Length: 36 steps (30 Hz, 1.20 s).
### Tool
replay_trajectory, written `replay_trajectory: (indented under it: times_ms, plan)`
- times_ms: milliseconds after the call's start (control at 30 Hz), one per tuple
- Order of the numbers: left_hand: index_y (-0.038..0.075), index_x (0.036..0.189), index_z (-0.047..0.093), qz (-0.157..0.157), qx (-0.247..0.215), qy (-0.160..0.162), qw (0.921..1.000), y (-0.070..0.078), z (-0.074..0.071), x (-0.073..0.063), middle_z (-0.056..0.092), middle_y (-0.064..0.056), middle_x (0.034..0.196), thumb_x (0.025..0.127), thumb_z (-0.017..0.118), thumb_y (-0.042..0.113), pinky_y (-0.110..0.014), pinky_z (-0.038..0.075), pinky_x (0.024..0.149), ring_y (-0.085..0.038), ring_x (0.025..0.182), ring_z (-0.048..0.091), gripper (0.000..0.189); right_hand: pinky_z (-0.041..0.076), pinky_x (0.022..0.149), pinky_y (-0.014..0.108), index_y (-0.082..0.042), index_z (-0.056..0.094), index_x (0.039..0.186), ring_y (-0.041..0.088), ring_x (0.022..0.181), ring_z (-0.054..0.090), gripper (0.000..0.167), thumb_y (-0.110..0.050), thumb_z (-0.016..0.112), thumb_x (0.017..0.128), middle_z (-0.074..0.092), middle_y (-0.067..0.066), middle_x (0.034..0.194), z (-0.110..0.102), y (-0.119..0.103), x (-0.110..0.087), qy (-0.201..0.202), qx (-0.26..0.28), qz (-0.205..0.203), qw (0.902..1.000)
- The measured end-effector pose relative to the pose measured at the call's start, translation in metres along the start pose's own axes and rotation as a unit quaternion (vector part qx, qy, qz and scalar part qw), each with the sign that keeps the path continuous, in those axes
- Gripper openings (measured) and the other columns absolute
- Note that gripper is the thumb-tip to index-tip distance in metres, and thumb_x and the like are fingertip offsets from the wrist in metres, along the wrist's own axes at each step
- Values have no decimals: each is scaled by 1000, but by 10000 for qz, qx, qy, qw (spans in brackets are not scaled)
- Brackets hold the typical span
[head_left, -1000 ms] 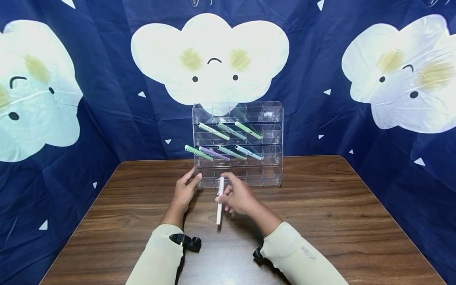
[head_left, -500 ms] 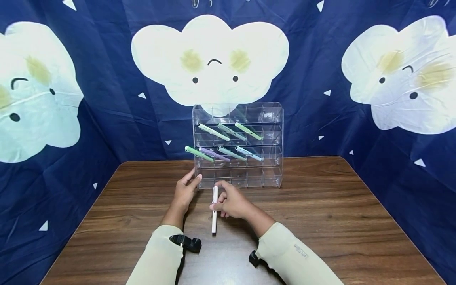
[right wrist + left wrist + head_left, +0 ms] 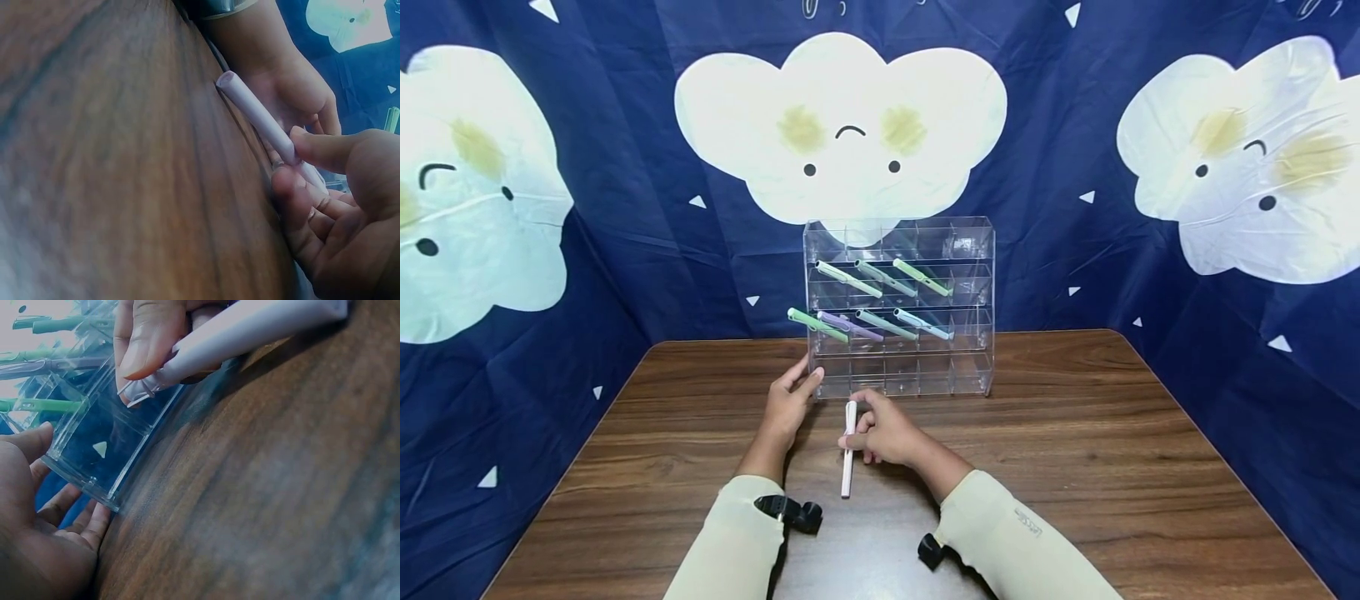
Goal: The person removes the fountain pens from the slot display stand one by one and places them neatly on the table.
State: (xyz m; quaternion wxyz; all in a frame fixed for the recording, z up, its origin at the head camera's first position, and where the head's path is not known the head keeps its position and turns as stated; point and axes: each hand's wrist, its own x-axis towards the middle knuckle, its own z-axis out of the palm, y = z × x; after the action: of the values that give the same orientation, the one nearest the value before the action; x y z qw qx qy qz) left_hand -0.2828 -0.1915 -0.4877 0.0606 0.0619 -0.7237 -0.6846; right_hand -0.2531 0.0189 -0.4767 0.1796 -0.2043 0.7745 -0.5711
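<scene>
My right hand (image 3: 887,429) pinches a pale pink pen (image 3: 847,475) between thumb and fingers, in front of the rack's lower left part. The pen points toward me, its clip end near the rack; the right wrist view shows its round end (image 3: 226,81). My left hand (image 3: 787,408) holds the lower left corner of a clear acrylic pen rack (image 3: 973,375), thumb at the front and fingers along the side. In the left wrist view, that thumb (image 3: 40,437) lies by the rack's edge.
Several pens lie slanted in the rack's two middle tiers, among them a purple pen (image 3: 853,327), a light blue pen (image 3: 925,323) and a green pen (image 3: 921,277). The rack stands toward the back of the wooden table (image 3: 1075,467), before a blue cloud-print curtain (image 3: 1045,250).
My right hand has drawn the pen a little toward me and to the left, lower in the head view. The left hand and the rack have stayed in place.
</scene>
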Motion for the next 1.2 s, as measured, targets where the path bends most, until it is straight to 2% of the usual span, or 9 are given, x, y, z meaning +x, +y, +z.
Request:
replay_trajectory:
  times_ms: [433,700,933,1200]
  plan:
    - [20,163,53,-17,-31,-15,10000,-2,0,2,64,-25,150,108,71,30,-21,56,84,-13,110,66,59,42,46,21,10,52,147,10,49,53,67,-5,86,91,60,-2,69,4,10,4,124,-169,49,9998]
    - [20,163,53,6,-40,28,10000,-3,0,3,68,-21,144,108,72,29,-21,53,79,-6,101,62,58,41,44,21,13,52,150,8,47,52,71,-6,87,91,62,-4,68,4,11,6,79,-413,-45,9991]
    - [21,163,54,-23,10,19,10000,-4,-1,4,64,-23,153,109,70,27,-19,55,87,-4,107,64,56,41,43,21,11,50,154,10,47,53,75,-8,88,92,63,-4,69,4,12,7,53,-374,-11,9993]
    - [20,162,54,33,-17,20,10000,-4,0,3,63,-24,153,109,70,23,-18,54,88,-2,106,64,55,41,44,22,8,51,154,11,48,54,74,-12,87,93,62,-4,70,1,14,7,1,-286,-68,9996]
